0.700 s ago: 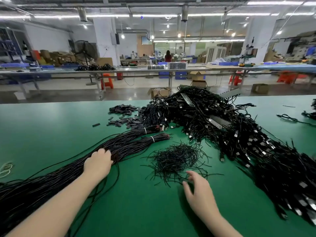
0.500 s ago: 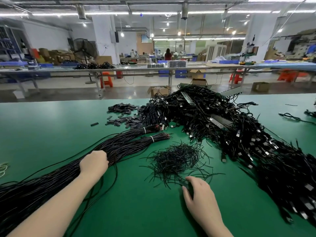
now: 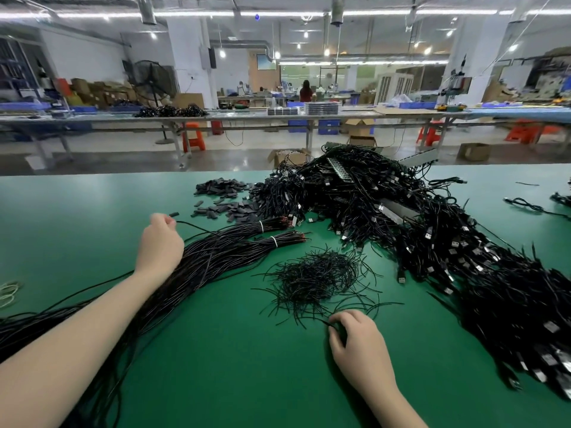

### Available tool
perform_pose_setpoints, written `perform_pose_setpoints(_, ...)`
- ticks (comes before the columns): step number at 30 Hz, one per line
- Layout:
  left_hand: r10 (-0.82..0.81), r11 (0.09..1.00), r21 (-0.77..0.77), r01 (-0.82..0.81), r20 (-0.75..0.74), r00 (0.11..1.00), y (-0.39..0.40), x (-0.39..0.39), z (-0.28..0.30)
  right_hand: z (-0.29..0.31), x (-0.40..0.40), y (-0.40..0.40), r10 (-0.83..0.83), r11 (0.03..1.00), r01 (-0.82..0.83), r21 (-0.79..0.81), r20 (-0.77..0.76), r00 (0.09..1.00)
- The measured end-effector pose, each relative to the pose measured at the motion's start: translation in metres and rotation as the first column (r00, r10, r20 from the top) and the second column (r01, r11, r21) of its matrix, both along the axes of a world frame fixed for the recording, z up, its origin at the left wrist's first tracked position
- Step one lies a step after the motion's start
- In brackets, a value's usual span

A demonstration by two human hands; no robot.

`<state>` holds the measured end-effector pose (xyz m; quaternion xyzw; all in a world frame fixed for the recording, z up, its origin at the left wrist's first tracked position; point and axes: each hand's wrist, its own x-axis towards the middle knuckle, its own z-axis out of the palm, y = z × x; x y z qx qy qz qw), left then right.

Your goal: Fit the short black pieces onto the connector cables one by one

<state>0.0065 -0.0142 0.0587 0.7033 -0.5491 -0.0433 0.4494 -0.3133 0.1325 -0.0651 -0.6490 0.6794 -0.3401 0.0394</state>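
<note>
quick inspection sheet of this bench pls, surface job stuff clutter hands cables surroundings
surface: green table, no damage seen
job's things: heap of short black pieces; tied cable bundles
clutter: flat dark bits; rubber bands at left edge
hands: left hand pinches one cable pulled from the bundles; right hand pinches a short piece at the heap's near edge
cables: big connector cable pile at right
surroundings: benches, stools, boxes, fan, distant workers
</note>
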Motion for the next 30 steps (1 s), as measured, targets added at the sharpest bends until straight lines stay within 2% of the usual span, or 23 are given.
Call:
perform_pose_setpoints(2,0.063,0.994,-0.085,-0.075,-0.137,0.989,-0.003,0.005,0.003,0.0,0.0,0.0,-0.003,1.0,0.003,-0.002,0.0,1.0)
perform_pose_setpoints(5,0.05,0.993,-0.096,-0.07,-0.194,0.98,-0.006,0.017,0.007,0.001,0.001,-0.001,-0.009,1.0,0.009,-0.009,-0.007,1.0)
perform_pose_setpoints(6,0.077,0.984,-0.136,-0.113,-0.247,0.966,-0.005,0.022,0.008,0.0,0.001,-0.001,-0.009,1.0,0.009,-0.005,-0.008,1.0)
perform_pose_setpoints(8,0.131,0.927,-0.281,-0.248,-0.377,0.917,-0.001,0.031,0.015,0.0,0.0,-0.001,-0.011,1.0,0.011,0.001,-0.011,1.0)
perform_pose_setpoints(10,0.113,0.838,-0.444,-0.317,-0.426,0.898,0.004,0.041,0.028,0.0,0.001,-0.002,-0.016,1.0,0.016,-0.002,-0.011,1.0)
perform_pose_setpoints(13,-0.001,0.759,-0.584,-0.289,-0.444,0.896,0.012,0.049,0.056,-0.001,0.002,-0.002,-0.02,1.0,0.02,0.021,-0.011,1.0)
perform_pose_setpoints(14,-0.049,0.734,-0.634,-0.245,-0.41,0.911,0.017,0.047,0.068,0.0,0.002,0.0,-0.019,0.999,0.02,0.027,-0.018,1.0)
perform_pose_setpoints(17,-0.255,0.647,-0.761,0.044,-0.162,0.953,0.044,0.022,0.095,0.01,0.009,0.006,-0.014,0.997,0.011,-0.071,-0.044,0.999)
perform_pose_setpoints(20,-0.42,0.637,-0.702,0.319,0.031,0.907,0.074,-0.018,0.088,0.048,0.037,0.011,0.013,0.952,-0.004,-0.308,0.028,1.0)
perform_pose_setpoints(22,-0.479,0.656,-0.607,0.448,0.125,0.869,0.089,-0.036,0.064,0.098,0.06,0.007,0.174,0.923,-0.122,-0.366,0.114,0.978)
perform_pose_setpoints(24,-0.534,0.645,-0.527,0.554,0.208,0.819,0.101,-0.047,0.038,0.15,0.081,-0.002,0.404,0.889,-0.327,-0.321,0.211,0.89)
perform_pose_setpoints(25,-0.554,0.643,-0.503,0.577,0.215,0.804,0.106,-0.05,0.029,0.172,0.088,-0.006,0.485,0.858,-0.422,-0.292,0.192,0.853)
perform_pose_setpoints(26,-0.567,0.646,-0.49,0.585,0.205,0.798,0.109,-0.05,0.021,0.193,0.091,-0.01,0.531,0.83,-0.497,-0.254,0.084,0.843)
perform_pose_setpoints(28,-0.571,0.669,-0.446,0.594,0.202,0.796,0.112,-0.045,0.009,0.233,0.089,-0.014,0.494,0.823,-0.532,-0.199,-0.214,0.843)
perform_pose_setpoints(30,-0.59,0.713,-0.301,0.634,0.232,0.773,0.113,-0.03,-0.006,0.269,0.068,-0.019,0.443,0.829,-0.511,-0.226,-0.293,0.847)
